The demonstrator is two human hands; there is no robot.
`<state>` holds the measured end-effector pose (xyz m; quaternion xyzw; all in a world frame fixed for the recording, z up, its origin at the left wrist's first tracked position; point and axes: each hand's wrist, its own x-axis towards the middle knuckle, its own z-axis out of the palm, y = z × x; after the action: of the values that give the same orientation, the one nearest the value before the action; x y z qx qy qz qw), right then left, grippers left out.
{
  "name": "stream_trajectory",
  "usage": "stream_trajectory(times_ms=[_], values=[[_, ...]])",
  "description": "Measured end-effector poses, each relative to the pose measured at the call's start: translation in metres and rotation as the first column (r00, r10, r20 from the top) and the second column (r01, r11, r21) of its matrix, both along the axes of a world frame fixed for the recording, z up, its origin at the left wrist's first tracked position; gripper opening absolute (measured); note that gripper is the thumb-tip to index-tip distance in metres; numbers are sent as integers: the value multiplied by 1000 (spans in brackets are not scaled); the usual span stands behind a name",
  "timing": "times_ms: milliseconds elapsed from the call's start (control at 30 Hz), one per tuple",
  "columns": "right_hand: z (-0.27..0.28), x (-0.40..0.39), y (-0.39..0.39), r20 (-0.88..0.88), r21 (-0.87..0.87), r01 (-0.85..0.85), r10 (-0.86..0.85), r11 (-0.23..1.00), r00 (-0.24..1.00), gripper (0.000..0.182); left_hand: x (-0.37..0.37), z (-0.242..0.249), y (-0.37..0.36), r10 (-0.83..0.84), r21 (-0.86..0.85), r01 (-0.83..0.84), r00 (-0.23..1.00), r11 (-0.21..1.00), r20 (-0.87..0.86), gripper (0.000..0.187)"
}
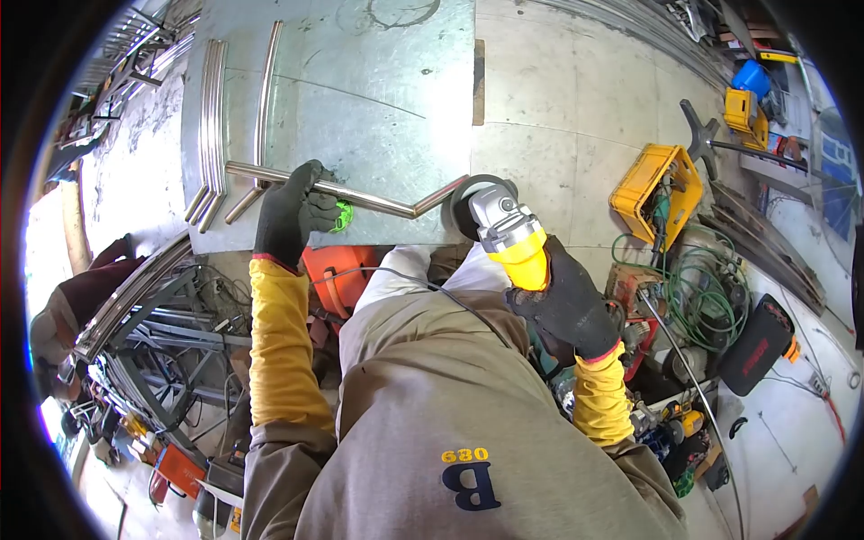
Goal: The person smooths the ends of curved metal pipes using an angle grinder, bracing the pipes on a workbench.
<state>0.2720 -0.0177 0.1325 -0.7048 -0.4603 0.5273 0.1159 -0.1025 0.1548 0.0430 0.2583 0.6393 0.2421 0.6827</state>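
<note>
Over the near edge of the metal sheet point(360, 117), my left hand point(292, 211), in a black glove, is closed around a bent metal tube point(360, 198). My right hand point(571, 301), also gloved in black, grips a yellow and silver angle grinder point(511, 234). The grinder's dark disc point(463, 209) is at the tube's right end; whether they touch is hard to tell. Several bent tubes point(211, 126) lie side by side on the sheet at the left, and another tube point(268, 99) lies closer to my left hand.
A yellow crate point(650, 191) with tools stands at the right, beside a coiled green hose point(711, 297) and a black case point(759, 345). A metal frame point(162, 360) is at the lower left. A cable point(450, 299) crosses my lap. Another person point(72, 310) is at the far left.
</note>
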Motion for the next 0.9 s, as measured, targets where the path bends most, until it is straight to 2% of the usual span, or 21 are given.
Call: stream_trajectory(times_ms=[67, 167, 300, 400, 467, 500, 567, 667, 900], values=[[-1, -1, -3, -16, 105, -3, 5, 994, 1000, 69, 4, -1, -2, 23, 77, -17, 997, 997, -77, 46], [-1, -2, -10, -13, 73, 20, -19, 997, 1000, 68, -1, -4, 1, 3, 11, -3, 999, 1000, -50, 47], [0, -1, -13, -31, 93, 34, -31, 995, 999, 66, -2, -3, 0, 10, 46, -9, 999, 999, -40, 47], [2, -2, -8, -48, 110, 63, -58, 992, 997, 63, 2, -1, 3, -5, -6, 5, 999, 1000, -38, 46], [-2, -1, -6, -17, 24, 51, -51, 998, 999, 62, 4, 2, 2, 20, -3, -20, 998, 1000, -54, 46], [-4, -1, -7, -20, 25, 51, -51, 998, 999, 62, 3, 2, 2, 21, -2, -21, 998, 1000, -57, 46], [-7, 0, -11, -54, 131, 55, -48, 990, 997, 62, 1, -1, 2, 25, -5, -26, 999, 1000, -38, 45], [-5, -2, -14, 6, 73, 56, -57, 996, 998, 63, 3, -1, 1, 8, 28, -6, 997, 1000, -75, 45], [0, -1, -11, -44, 96, 70, -66, 993, 997, 64, 3, -1, 3, 7, 6, -7, 999, 1000, -50, 44]])
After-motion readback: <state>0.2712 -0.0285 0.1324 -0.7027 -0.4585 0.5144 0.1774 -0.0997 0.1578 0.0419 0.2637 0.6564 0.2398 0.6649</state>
